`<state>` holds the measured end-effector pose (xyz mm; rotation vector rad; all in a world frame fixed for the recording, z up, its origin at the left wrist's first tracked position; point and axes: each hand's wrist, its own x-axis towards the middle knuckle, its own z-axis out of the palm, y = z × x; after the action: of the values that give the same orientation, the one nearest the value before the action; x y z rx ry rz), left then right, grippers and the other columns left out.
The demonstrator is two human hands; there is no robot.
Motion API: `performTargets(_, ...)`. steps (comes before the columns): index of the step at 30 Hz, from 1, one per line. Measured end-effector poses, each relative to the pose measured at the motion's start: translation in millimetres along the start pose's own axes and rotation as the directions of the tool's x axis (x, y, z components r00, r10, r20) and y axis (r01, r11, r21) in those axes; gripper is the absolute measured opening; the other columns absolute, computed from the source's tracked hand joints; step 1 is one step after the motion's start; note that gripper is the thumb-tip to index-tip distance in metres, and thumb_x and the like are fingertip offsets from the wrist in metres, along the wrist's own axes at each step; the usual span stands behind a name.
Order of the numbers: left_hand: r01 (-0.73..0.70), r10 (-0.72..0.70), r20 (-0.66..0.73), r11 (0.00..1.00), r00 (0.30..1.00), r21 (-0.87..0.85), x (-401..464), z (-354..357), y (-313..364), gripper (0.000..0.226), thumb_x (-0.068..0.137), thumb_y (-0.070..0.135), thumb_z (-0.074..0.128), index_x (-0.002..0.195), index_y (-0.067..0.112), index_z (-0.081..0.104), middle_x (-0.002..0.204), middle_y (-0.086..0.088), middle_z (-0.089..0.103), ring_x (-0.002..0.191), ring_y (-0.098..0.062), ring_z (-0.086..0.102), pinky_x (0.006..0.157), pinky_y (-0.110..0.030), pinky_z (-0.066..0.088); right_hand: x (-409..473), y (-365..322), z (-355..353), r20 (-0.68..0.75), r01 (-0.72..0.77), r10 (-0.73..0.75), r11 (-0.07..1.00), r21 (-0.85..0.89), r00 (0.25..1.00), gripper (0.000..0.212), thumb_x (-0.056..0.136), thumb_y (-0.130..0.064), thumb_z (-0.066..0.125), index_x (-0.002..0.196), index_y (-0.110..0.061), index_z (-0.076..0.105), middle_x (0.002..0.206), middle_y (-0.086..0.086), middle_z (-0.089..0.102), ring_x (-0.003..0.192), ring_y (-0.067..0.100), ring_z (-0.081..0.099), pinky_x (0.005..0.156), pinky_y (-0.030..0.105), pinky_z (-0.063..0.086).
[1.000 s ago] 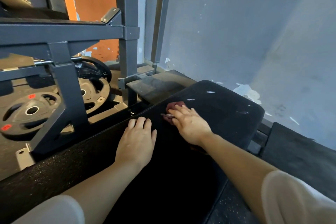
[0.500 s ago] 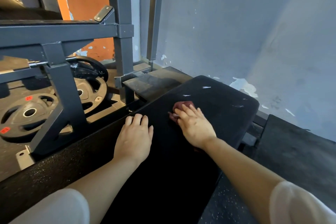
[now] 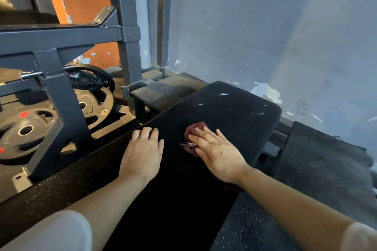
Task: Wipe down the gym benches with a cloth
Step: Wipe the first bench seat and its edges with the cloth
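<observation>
A black padded gym bench (image 3: 234, 108) runs from below me toward the grey wall, with small white scuffs near its far end. A dark red cloth (image 3: 192, 131) lies bunched on the pad's middle. My right hand (image 3: 216, 153) presses flat on the cloth with straight fingers, covering most of it. My left hand (image 3: 142, 153) rests on the bench's left edge, its fingertips bent over the rim.
A grey steel rack frame (image 3: 61, 96) stands close on the left, with black weight plates (image 3: 28, 128) lying on the floor behind it. A grey wall (image 3: 265, 26) with peeling paint rises past the bench end. Black rubber floor mats (image 3: 318, 161) lie to the right.
My right hand has slid the cloth a short way to the right across the pad. My left hand has stayed on the bench's edge.
</observation>
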<state>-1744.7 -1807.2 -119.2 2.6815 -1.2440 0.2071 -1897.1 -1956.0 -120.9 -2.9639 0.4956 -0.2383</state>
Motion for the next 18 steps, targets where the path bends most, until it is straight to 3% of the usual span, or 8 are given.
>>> performTargets(2,0.005,-0.005,-0.006,1.0,1.0,-0.022,-0.9,0.5,-0.8,0.049,0.103,0.038,0.027,0.147,0.017,0.034,0.146,-0.002,0.037,0.134,-0.02,0.032,0.113,-0.031,0.029,8.2,21.4,-2.2,-0.023,-0.075,0.074,0.996,-0.052,0.997,0.056,0.098,-0.048,0.012,0.151,-0.033,0.025,0.161,-0.008,0.016,0.149,0.013,0.004,0.116,0.034,-0.009)
performTargets(5,0.008,-0.009,-0.034,0.999,0.999,-0.037,-0.7,1.1,0.8,0.046,0.103,0.037,0.029,0.144,0.019,0.04,0.144,-0.001,0.042,0.132,-0.02,0.036,0.111,-0.032,0.032,22.7,27.7,-4.3,-0.044,-0.273,0.27,0.96,-0.062,0.962,0.048,0.104,-0.035,0.022,0.151,-0.029,0.024,0.161,-0.002,0.015,0.149,0.019,0.003,0.119,0.038,-0.005)
performTargets(7,0.006,-0.007,-0.041,0.999,0.999,-0.035,-1.3,0.2,2.8,0.046,0.103,0.038,0.03,0.143,0.021,0.042,0.143,-0.001,0.045,0.13,-0.021,0.039,0.109,-0.032,0.035,16.3,7.5,-3.6,-0.04,-0.24,0.239,0.971,-0.019,0.97,0.047,0.104,-0.033,0.025,0.151,-0.028,0.024,0.161,-0.001,0.014,0.149,0.022,0.002,0.121,0.038,-0.003)
performTargets(10,0.009,-0.01,-0.02,0.998,1.0,-0.068,-2.6,-0.6,3.8,0.046,0.101,0.043,0.035,0.142,0.025,0.045,0.143,-0.002,0.046,0.132,-0.022,0.038,0.109,-0.034,0.034,-19.2,-9.4,-3.0,-0.005,-0.045,0.045,0.999,0.024,0.999,0.048,0.104,-0.034,0.026,0.152,-0.031,0.021,0.161,-0.006,0.01,0.149,0.016,-0.001,0.119,0.034,-0.008)
performTargets(11,0.007,-0.007,-0.001,0.996,1.0,-0.09,-3.4,-1.4,3.7,0.045,0.1,0.043,0.038,0.141,0.027,0.046,0.144,-0.003,0.046,0.133,-0.022,0.037,0.109,-0.035,0.033,-28.0,-1.0,-4.1,0.0,-0.041,0.041,0.999,0.015,0.999,0.047,0.104,-0.036,0.024,0.152,-0.033,0.021,0.161,-0.008,0.01,0.149,0.013,-0.001,0.118,0.034,-0.01)
performTargets(16,-0.057,0.067,0.079,0.991,0.995,-0.118,-7.8,-18.5,31.8,0.045,0.094,0.038,0.053,0.138,0.029,0.049,0.145,0.001,0.042,0.134,-0.02,0.037,0.109,-0.034,0.033,-22.5,41.7,-16.2,-0.066,-0.396,0.394,0.918,-0.024,0.917,0.047,0.104,-0.034,0.026,0.151,-0.031,0.026,0.161,-0.002,0.016,0.149,0.021,0.004,0.118,0.043,-0.007)
performTargets(18,-0.148,0.158,0.048,0.974,0.986,-0.174,-14.7,-20.8,60.4,0.043,0.092,0.035,0.057,0.133,0.026,0.052,0.138,0.004,0.045,0.128,-0.016,0.042,0.105,-0.031,0.037,-23.3,19.5,-11.6,-0.065,-0.362,0.361,0.932,0.001,0.93,0.047,0.103,-0.032,0.028,0.15,-0.028,0.027,0.161,0.001,0.017,0.149,0.026,0.005,0.119,0.043,-0.004)
